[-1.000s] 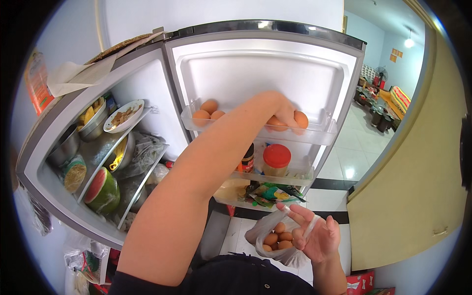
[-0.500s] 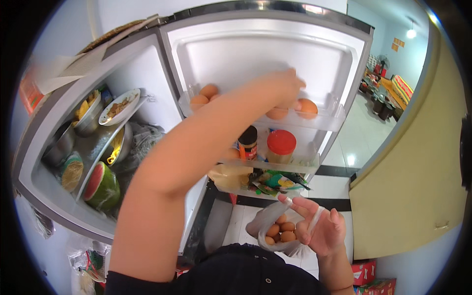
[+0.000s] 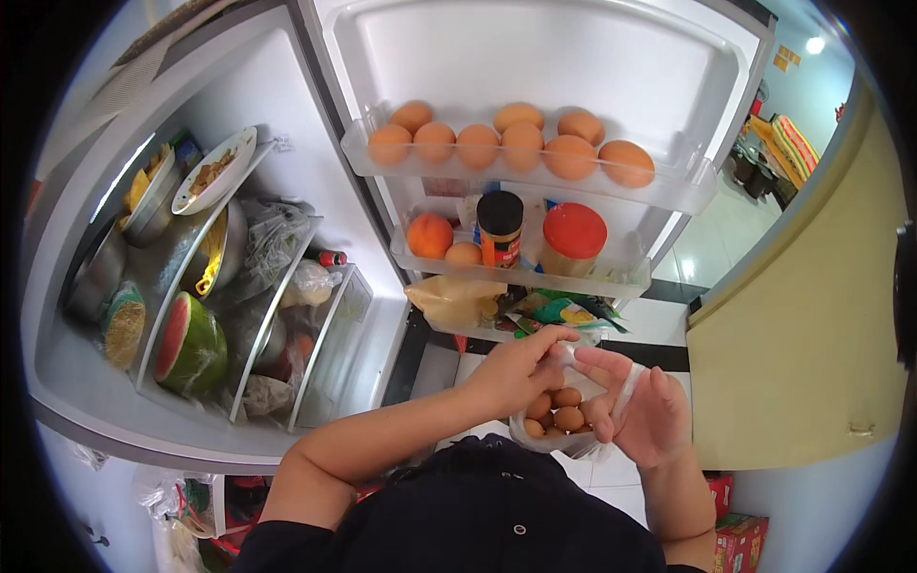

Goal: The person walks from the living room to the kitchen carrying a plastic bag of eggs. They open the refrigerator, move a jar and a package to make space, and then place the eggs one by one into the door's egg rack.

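Note:
My right hand (image 3: 650,413) holds up a white plastic bag (image 3: 604,451), its handles stretched over the spread fingers. Several brown eggs (image 3: 569,418) lie inside the bag. At the bag's mouth is my left hand (image 3: 530,371), its fingers curled and partly hidden, so what they grip is unclear. On the top shelf (image 3: 702,186) of the refrigerator door stand more brown eggs (image 3: 522,145) in two rows.
The lower door shelf (image 3: 611,279) bears a peach (image 3: 430,235), a dark-lidded jar (image 3: 501,227) and a red-lidded jar (image 3: 573,239). Left, the open refrigerator holds a cut watermelon (image 3: 196,346), a white plate (image 3: 218,172) and bowls. A yellowish door panel (image 3: 793,334) stands at right.
My left hand has come down from the top door shelf to the bag, uncovering the rows of eggs. My right hand still holds the bag. The view has shifted.

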